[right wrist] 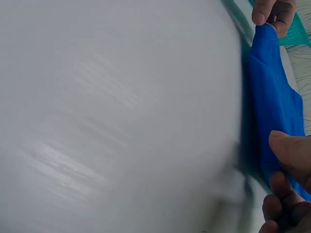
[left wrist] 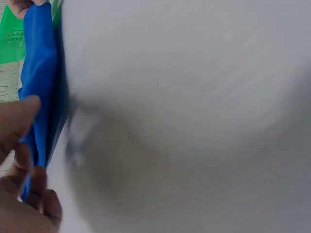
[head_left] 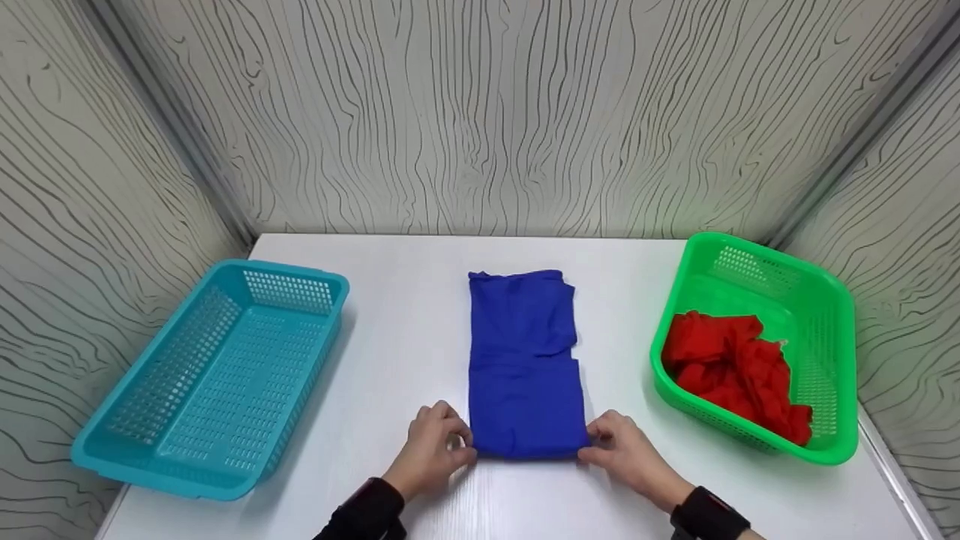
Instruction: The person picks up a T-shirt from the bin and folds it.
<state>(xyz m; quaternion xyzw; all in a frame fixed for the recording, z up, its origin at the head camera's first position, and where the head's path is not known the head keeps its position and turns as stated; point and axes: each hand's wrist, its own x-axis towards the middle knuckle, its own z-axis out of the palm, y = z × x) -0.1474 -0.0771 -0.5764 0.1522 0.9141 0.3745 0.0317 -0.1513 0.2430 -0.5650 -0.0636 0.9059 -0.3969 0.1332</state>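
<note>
A folded blue cloth lies lengthwise on the white table, its near edge neat and its far end uneven. At its near left corner my left hand pinches the edge between thumb and fingers. My right hand pinches the near right corner in the same way. The left wrist view shows the cloth stretched between the two hands, its near edge slightly off the table. From the right wrist, the thumb lies on top of the cloth with fingers beneath.
To the left stands a teal plastic basket with nothing in it. On the right, a green basket holds crumpled red cloth. Wood-patterned panels enclose the table at the back and both sides.
</note>
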